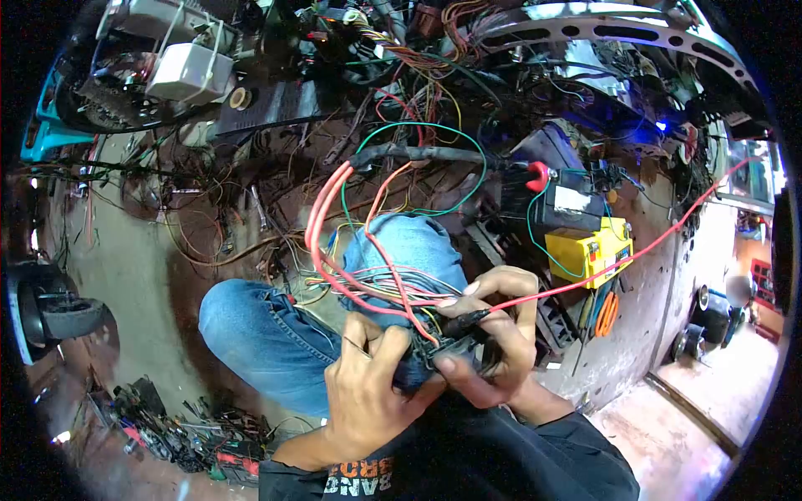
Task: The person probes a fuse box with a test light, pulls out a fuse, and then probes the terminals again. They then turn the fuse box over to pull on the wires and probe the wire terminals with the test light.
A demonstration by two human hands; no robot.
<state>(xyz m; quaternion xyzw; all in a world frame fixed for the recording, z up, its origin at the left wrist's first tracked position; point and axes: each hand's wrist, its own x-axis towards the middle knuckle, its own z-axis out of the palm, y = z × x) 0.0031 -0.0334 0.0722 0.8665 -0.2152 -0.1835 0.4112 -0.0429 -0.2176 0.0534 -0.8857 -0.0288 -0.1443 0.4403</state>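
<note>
Over my blue-jeaned knees, both hands are at a wiring harness [376, 284] of red, white, green and yellow wires. My left hand [363, 388] is closed, fingers curled beside a dark connector-like piece [451, 346]; what it pinches is hidden. My right hand [505, 334] is closed around the wires and that dark piece, its thumb pressing from below. A long red wire [635, 258] comes in from the right and ends in a black-wrapped tip [468, 322] at my right fingers. Beyond my knees, the harness's black-sleeved part [418, 154] arches across.
A dark battery [572, 203] with a red clip [539, 177] and a yellow battery [606, 250] stand to the right. Orange cable [607, 316] lies below them. Tools and scraps [192, 434] are heaped at lower left. Loose wires and a metal frame [618, 33] fill the far side.
</note>
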